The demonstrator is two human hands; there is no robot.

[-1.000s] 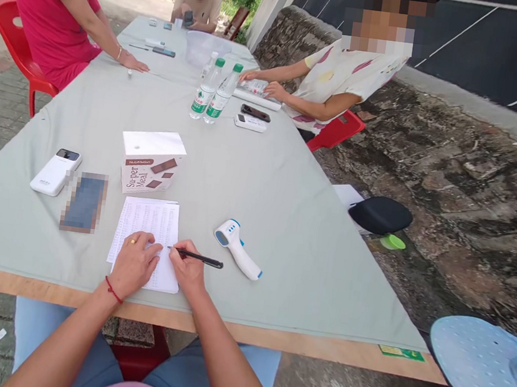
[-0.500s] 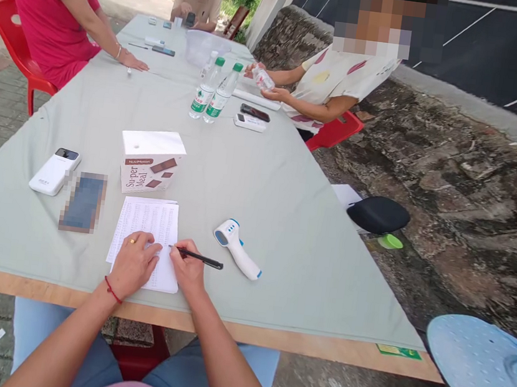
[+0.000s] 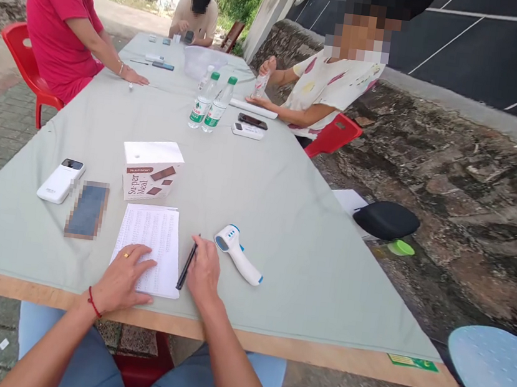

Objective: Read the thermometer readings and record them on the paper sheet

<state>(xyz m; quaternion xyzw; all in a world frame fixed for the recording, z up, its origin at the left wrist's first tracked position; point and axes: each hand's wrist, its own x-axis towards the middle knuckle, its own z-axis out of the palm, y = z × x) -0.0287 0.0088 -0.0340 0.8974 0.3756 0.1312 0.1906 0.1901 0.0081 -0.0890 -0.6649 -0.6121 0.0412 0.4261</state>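
From my remote seat I see the left hand (image 3: 128, 275) resting on the lower left of the paper sheets (image 3: 159, 238), fingers loosely spread and thumb apart. Just at the sheets' right edge, the right hand (image 3: 205, 272) pinches a black pen (image 3: 185, 269) between thumb and fingers. Around the sheets I make out the Su-per Meal box (image 3: 152, 174) just beyond, the infrared thermometer (image 3: 240, 257) to the right, and the smartphone (image 3: 87, 210) and white power bank (image 3: 59, 183) to the left.

Bare left hand (image 3: 123, 277) lies palm-down, fingers spread; bare right hand (image 3: 204, 268), farther right, is half-curled; both bare forearms (image 3: 57, 335) converge from the near side.
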